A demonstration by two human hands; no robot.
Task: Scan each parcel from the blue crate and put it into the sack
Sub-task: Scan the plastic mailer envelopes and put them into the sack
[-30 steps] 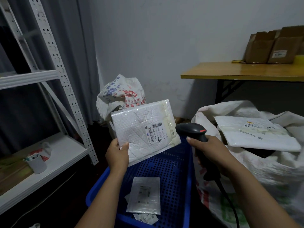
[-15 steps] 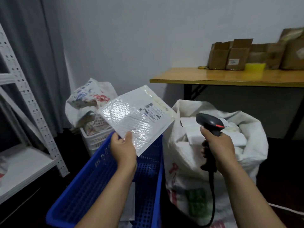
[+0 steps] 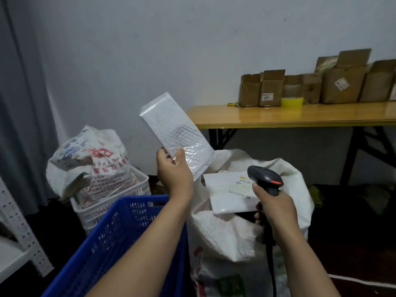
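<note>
Left hand pinches the parcel, tilted up-left, seemingly just left of the sack mouth; right hand grips the scanner.

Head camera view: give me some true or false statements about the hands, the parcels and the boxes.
1. The left hand holds a white mailer in the air. True.
2. The right hand is empty. False: it grips the scanner.
3. A parcel lies on top in the sack. True.
4. The boxes stand on the floor. False: they stand on the table.
</note>
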